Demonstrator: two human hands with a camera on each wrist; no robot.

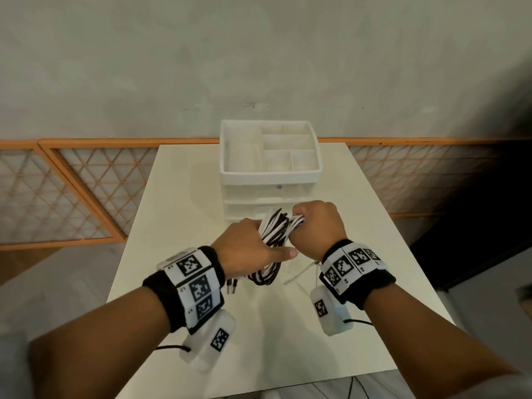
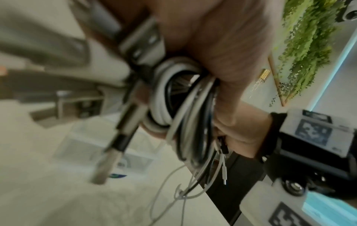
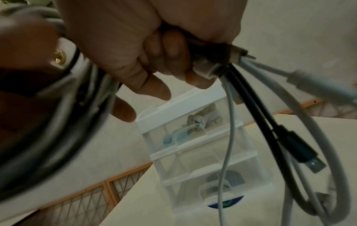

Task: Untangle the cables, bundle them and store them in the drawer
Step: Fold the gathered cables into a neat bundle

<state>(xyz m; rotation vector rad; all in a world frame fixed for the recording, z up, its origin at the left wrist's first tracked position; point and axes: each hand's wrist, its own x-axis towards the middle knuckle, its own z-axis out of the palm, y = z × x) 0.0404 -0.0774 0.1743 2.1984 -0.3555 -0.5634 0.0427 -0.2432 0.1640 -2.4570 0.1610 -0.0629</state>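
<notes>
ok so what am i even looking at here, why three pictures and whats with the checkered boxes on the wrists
A person is working with bare hands; the wristbands with checkered squares carry small cameras. The wide picture comes from a camera on the head; the other two look along each hand from the wrists. The left hand and right hand both grip one bundle of black and white cables above a white table. Behind it stands a white drawer unit with an open divided tray on top; its drawers look shut.
</notes>
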